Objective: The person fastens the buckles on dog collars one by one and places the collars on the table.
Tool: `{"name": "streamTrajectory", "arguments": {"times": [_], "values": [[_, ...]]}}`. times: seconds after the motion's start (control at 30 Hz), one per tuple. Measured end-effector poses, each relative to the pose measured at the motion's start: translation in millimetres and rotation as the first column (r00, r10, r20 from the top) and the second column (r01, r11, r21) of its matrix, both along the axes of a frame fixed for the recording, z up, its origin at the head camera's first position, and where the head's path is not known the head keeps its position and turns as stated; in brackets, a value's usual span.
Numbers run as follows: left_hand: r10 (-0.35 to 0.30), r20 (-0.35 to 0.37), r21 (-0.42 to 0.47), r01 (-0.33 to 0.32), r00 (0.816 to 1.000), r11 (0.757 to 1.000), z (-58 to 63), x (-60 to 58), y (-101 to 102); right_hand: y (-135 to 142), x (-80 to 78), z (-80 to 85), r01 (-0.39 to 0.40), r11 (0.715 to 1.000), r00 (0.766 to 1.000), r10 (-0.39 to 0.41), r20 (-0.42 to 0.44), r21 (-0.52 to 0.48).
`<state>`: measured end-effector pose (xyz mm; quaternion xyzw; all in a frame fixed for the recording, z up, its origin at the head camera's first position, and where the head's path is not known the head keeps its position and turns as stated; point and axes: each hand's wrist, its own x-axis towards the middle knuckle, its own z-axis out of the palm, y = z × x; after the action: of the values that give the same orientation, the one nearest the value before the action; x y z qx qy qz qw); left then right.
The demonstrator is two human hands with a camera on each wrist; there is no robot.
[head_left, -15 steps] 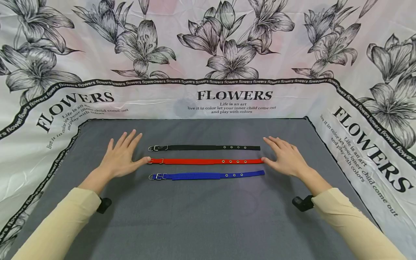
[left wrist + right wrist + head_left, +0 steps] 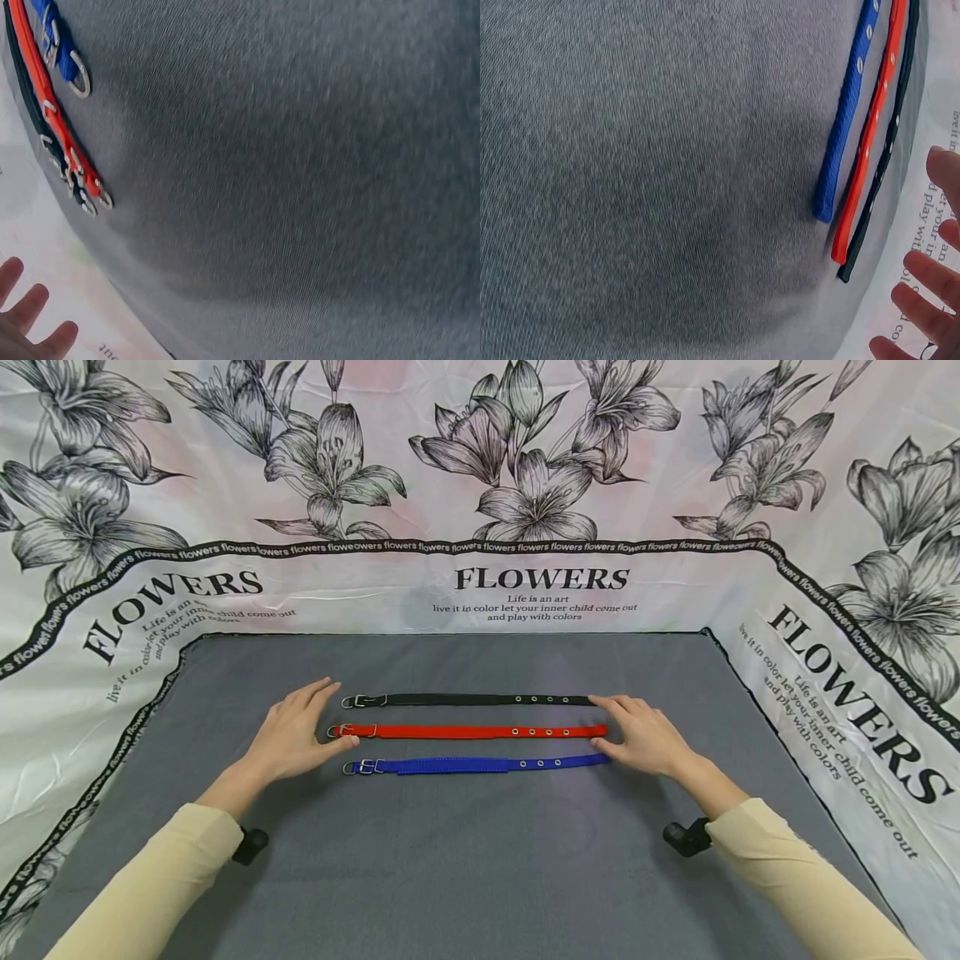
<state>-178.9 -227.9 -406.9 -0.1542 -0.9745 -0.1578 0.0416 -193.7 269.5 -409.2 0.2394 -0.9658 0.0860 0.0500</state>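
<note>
Fingers [image 2: 934, 276] released, left hand [image 2: 288, 735], right hand [image 2: 647, 735] — latter hiding tip of black strap [image 2: 450, 700], head view.

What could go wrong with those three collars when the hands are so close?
The red collar lies between the black collar and the blue collar with only narrow gaps, so the right hand, near their ends, might nudge the wrong one. The left hand has its thumb close to the red collar's metal buckle, which might snag and pull that collar crooked.
</note>
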Motion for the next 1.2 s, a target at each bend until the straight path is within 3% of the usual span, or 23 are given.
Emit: {"name": "streamTrajectory", "arguments": {"times": [0.7, 1.2], "values": [[-0.052, 0.068, 0.047, 0.049, 0.996, 0.998, -24.2, 6.6, 23.5, -20.3, 1.6, -17.9, -0.101, 0.992, 0.994, 0.105, 0.037, -0.080], [-0.129, 0.063, 0.060, 0.125, 0.990, 0.990, -37.5, 9.6, 32.4, -32.2, 6.8, -30.8, -0.133, 0.989, 0.986, 0.139, 0.088, -0.070]]}}
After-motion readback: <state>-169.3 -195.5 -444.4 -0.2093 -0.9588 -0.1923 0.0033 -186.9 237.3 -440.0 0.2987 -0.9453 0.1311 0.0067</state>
